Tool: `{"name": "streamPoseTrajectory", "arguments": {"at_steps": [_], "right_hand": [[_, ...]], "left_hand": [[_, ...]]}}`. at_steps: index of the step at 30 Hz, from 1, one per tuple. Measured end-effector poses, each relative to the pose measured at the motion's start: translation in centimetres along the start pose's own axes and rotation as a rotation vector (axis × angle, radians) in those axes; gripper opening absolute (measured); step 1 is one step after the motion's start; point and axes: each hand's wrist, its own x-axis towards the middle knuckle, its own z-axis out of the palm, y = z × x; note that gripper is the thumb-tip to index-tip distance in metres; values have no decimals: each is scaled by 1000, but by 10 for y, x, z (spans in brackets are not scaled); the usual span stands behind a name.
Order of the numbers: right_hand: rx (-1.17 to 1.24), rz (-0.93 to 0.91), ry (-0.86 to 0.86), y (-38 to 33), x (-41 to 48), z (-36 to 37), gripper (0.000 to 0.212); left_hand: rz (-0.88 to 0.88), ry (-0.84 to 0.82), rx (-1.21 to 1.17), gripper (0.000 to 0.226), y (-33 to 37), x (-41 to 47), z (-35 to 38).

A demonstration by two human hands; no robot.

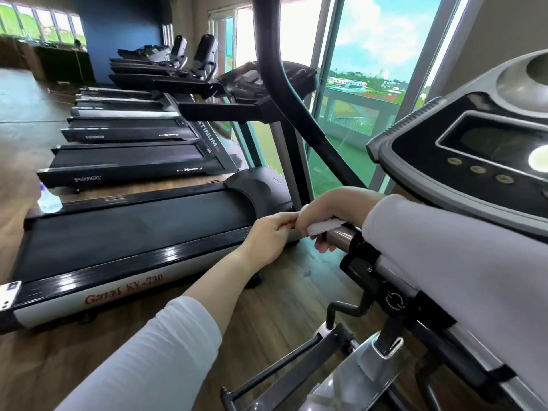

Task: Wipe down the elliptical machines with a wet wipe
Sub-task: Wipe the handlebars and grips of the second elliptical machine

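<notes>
The elliptical machine fills the right side, with its grey and black console [486, 149] up high and a silver handlebar [341, 232] sticking out to the left. My right hand [326, 215] grips the white wet wipe [321, 227] wrapped over the end of that bar. My left hand [271, 237] reaches in from the lower left and pinches the wipe's left edge beside the right hand's knuckles. A black curved moving arm [284, 84] of the elliptical rises behind the hands. Pedal rails [296, 372] lie below.
A row of treadmills runs along the left, the nearest one [133, 232] close beside the hands. A clear spray bottle [49, 200] and a white phone [9, 295] rest on its side rails. Glass windows [370, 84] stand behind. Wooden floor [267, 315] lies between the machines.
</notes>
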Motion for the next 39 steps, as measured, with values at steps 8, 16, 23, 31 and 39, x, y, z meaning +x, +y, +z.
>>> {"name": "streamPoseTrajectory", "arguments": {"at_steps": [8, 16, 23, 31, 39], "right_hand": [[-492, -200, 274, 6, 0, 5, 10], [-178, -145, 194, 5, -7, 8, 13], [-331, -98, 19, 32, -43, 1, 31], [-543, -173, 281, 12, -42, 10, 21], [-812, -174, 326, 22, -48, 15, 16]], "left_hand": [[-4, 1, -63, 40, 4, -3, 2], [-13, -1, -31, 43, 5, -3, 0], [-46, 19, -76, 42, 4, -8, 7], [-34, 61, -94, 37, 8, -11, 8], [67, 50, 63, 40, 20, -9, 3]]}}
